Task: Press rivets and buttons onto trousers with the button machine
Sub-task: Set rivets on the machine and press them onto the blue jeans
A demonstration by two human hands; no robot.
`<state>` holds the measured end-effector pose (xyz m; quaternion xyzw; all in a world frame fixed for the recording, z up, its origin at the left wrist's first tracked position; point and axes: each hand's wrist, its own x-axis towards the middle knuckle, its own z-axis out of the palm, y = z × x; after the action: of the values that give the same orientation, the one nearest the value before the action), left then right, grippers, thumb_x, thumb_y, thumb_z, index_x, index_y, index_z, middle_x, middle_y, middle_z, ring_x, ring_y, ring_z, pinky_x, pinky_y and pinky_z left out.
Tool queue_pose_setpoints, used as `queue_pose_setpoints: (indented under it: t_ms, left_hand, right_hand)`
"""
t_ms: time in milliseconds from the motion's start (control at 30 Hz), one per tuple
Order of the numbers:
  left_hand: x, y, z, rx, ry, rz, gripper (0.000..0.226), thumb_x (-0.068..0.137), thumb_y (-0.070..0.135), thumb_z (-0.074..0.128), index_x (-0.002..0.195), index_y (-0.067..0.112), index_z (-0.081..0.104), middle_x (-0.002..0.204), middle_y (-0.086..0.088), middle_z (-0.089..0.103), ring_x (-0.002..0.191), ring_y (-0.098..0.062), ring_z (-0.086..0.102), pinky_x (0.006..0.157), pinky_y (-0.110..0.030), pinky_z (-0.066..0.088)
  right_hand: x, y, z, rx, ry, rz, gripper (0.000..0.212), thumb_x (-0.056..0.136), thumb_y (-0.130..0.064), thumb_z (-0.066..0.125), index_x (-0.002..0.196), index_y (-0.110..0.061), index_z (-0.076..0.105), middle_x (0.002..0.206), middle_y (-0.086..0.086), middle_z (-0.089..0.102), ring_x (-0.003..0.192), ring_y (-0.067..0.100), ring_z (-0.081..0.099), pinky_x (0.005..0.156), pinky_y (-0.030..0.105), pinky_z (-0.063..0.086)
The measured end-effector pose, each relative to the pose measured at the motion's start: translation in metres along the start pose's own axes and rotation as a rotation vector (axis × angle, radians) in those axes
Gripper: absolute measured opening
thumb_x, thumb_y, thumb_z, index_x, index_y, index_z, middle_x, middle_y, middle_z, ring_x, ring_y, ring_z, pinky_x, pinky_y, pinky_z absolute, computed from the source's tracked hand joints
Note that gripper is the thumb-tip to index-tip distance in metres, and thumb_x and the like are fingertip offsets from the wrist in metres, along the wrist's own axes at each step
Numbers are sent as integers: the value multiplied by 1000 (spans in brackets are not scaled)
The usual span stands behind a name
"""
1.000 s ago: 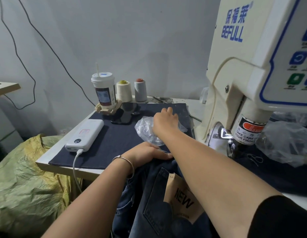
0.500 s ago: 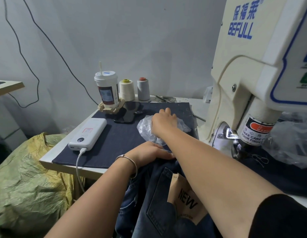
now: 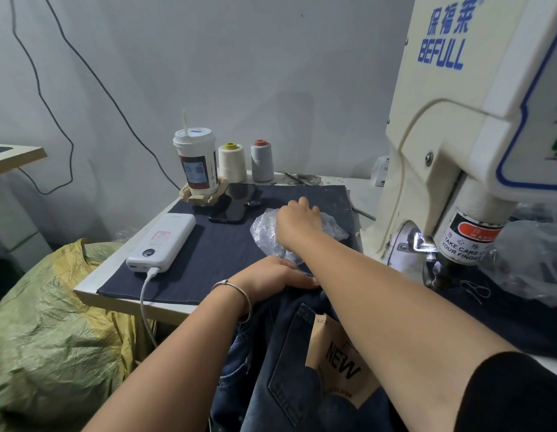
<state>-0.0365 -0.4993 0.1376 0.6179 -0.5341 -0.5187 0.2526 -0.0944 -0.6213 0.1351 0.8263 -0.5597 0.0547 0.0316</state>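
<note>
Plainly the right hand (image 3: 297,221) reaches into the bag (image 3: 264,233) on the counter (image 3: 93,285), grip hidden, while the left hand (image 3: 272,274) lies flat on the trousers (image 3: 289,353), left of and below the machine (image 3: 458,151), nearer them.

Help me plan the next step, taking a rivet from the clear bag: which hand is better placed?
The right hand. It is already on the clear plastic bag on the dark cloth. The left hand rests on the trousers at the table edge, steadying them.
</note>
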Motion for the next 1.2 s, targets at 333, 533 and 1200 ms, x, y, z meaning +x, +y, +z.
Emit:
queue_pose_setpoints:
  t_ms: [333, 533, 1200]
  left_hand:
    - [3, -2, -2, -44, -56, 7, 9, 79, 24, 76, 86, 18, 78, 90, -1, 77, 80, -12, 72, 80, -25, 50]
    - [2, -3, -2, -45, -53, 7, 15, 78, 27, 77, 89, 16, 79, 90, -1, 77, 82, -13, 73, 82, -26, 51]
    - [2, -4, -1, -81, -41, 26, 8, 78, 22, 77, 70, 23, 79, 84, 0, 77, 77, -10, 72, 81, -24, 51]
  right_hand:
    - [-2, 2, -6, -138, 53, 51, 41, 83, -23, 62, 124, -21, 57, 130, 6, 50, 124, 27, 36, 95, 39, 33]
    - [1, 3, -3, -109, 5, 88, 45, 84, -23, 63, 128, -20, 55, 132, 8, 50, 125, 28, 36, 96, 39, 33]
    - [4, 4, 6, -27, -8, 27, 44, 84, -19, 62, 128, -16, 55, 131, 4, 51, 128, 27, 34, 99, 39, 33]
